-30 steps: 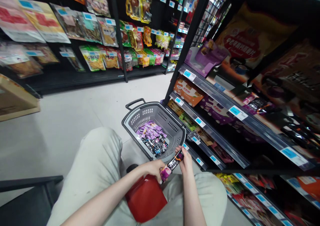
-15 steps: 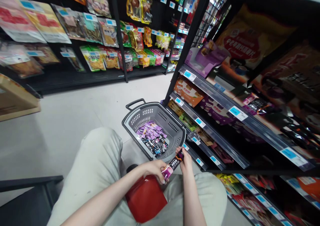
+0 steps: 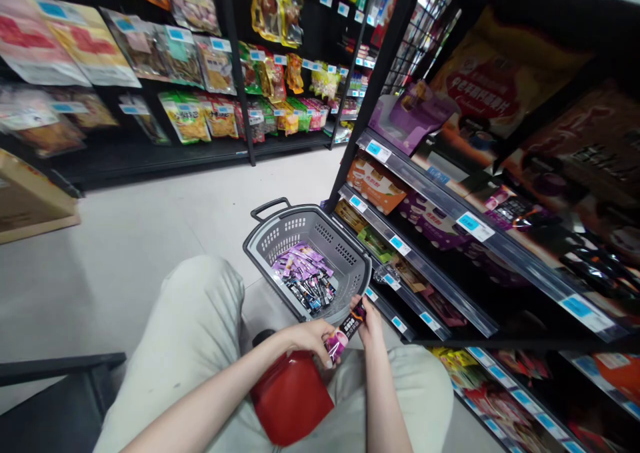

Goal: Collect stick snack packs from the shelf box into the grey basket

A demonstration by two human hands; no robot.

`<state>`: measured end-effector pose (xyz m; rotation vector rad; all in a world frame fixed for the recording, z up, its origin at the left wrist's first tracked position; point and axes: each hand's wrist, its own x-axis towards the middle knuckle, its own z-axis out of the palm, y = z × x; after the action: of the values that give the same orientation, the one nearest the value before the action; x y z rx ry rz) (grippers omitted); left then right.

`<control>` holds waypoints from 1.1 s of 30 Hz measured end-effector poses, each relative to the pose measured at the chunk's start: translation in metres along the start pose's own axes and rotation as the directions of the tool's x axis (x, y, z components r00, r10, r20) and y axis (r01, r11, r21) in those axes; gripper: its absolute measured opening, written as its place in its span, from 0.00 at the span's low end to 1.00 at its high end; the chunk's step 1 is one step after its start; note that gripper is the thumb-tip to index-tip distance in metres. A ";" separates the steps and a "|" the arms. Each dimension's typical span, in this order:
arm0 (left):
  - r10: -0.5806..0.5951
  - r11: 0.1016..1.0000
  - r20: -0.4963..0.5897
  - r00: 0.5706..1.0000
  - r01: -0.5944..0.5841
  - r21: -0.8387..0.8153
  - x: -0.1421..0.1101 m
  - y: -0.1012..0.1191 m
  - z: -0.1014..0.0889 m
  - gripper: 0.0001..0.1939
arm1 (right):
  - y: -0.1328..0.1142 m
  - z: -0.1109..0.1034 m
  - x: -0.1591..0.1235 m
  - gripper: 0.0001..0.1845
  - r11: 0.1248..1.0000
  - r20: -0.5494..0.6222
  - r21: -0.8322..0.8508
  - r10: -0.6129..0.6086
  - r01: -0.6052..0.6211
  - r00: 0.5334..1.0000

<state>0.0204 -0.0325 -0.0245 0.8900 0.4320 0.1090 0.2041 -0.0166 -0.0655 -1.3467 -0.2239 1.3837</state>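
Observation:
A black and purple snack sachet is stretched between my two hands, just outside the near rim of a grey shopping basket. My left hand is closed on its lower, purple end. Its upper, dark end is pinched by my right hand. Inside the grey basket lie many slim packets: purple sachets toward the back and dark, bluish sachets nearer to me. Directly beneath my left forearm, between my legs, is a red object; what kind it is I cannot tell.
To my right stands a tiered shelf with snack boxes and price tags. Another shelf of hanging snack bags runs along the back. A cardboard box sits at the left, with a dark frame below it.
The sachet has turned slightly in my hands, so its printed face shows a little differently. Both hands keep nearly the same place, and the basket has not moved.

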 end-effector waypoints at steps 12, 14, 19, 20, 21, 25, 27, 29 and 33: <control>-0.073 0.997 -0.097 0.993 0.071 -0.023 0.003 -0.001 0.003 0.16 | -0.011 0.012 -0.014 0.11 0.999 0.085 -0.035 -0.016 0.019 0.996; -0.065 0.998 -0.202 0.977 0.062 -0.021 0.007 -0.003 0.002 0.16 | -0.014 0.020 -0.024 0.15 0.998 0.214 -0.045 -0.024 0.034 0.977; 0.054 0.995 -0.491 0.869 -0.087 -0.045 0.014 -0.005 -0.010 0.17 | -0.006 0.032 -0.041 0.14 0.971 0.429 -0.234 0.054 0.053 0.901; 0.071 0.995 -0.517 0.853 -0.098 -0.025 0.015 -0.006 -0.014 0.16 | -0.002 0.033 -0.041 0.13 0.957 0.439 -0.280 0.059 0.074 0.896; 0.082 0.996 -0.531 0.844 -0.085 0.019 0.015 -0.008 -0.018 0.16 | 0.001 0.033 -0.040 0.13 0.943 0.444 -0.316 0.052 0.102 0.894; 0.065 0.954 -0.534 0.843 0.104 0.281 0.007 -0.008 -0.037 0.11 | 0.008 0.031 -0.032 0.09 0.882 0.431 -0.419 -0.015 0.215 0.902; 0.054 0.959 -0.632 0.773 0.136 0.249 -0.003 0.000 -0.046 0.16 | 0.009 0.029 -0.030 0.07 0.845 0.433 -0.471 -0.028 0.252 0.901; 0.063 0.993 -0.756 0.651 0.038 0.116 -0.015 0.011 -0.055 0.23 | 0.012 0.026 -0.032 0.06 0.815 0.456 -0.513 -0.006 0.268 0.890; 0.084 0.988 -0.784 0.616 -0.155 -0.015 -0.029 0.027 -0.066 0.18 | 0.020 0.020 -0.031 0.05 0.807 0.467 -0.545 0.068 0.227 0.881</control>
<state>-0.0310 0.0244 -0.0304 0.7506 1.1885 0.6624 0.1680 -0.0367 -0.0564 -1.4402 -1.1113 1.6211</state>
